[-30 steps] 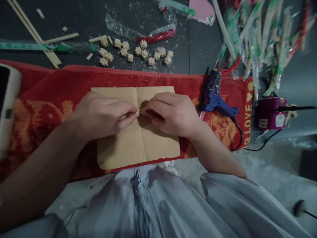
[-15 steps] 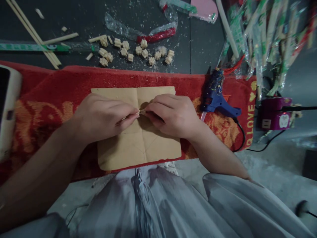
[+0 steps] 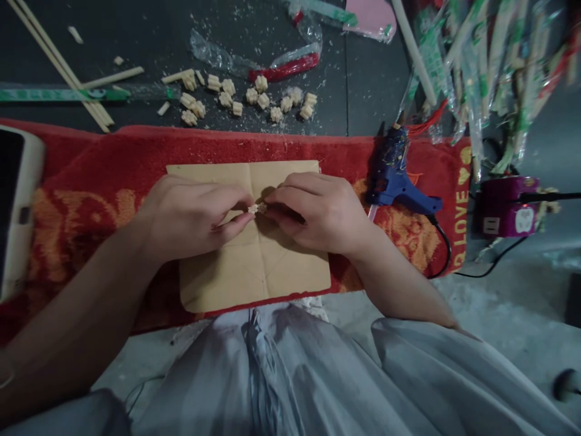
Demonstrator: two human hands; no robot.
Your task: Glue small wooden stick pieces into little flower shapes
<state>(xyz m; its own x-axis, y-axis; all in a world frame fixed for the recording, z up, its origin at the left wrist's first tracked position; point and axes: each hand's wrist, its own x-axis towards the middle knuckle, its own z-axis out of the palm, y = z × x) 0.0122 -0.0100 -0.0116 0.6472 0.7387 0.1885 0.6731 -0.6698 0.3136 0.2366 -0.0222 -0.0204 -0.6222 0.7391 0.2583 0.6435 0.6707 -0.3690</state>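
Note:
Between my fingertips sits a small cluster of short wooden stick pieces (image 3: 258,208), mostly covered by the fingers. My left hand (image 3: 197,212) pinches it from the left, thumb below and index finger above. From the other side my right hand (image 3: 315,209) grips it the same way. Both hands are over a creased sheet of brown cardboard (image 3: 222,278), which lies on a red and orange towel (image 3: 104,151). Beyond the towel, several similar wooden clusters (image 3: 252,95) stand on the dark table.
Right of my hands lies a blue hot glue gun (image 3: 394,172) with a cord, near a purple box (image 3: 508,207). Wrapped sticks (image 3: 483,66) pile up at the back right. A phone (image 3: 27,206) is at far left; long thin sticks (image 3: 61,66) and plastic wrappers (image 3: 290,63) lie behind.
My left fingertips have parted slightly, so more of the wooden cluster shows. Otherwise my hands stay in place, and the view shifts a little.

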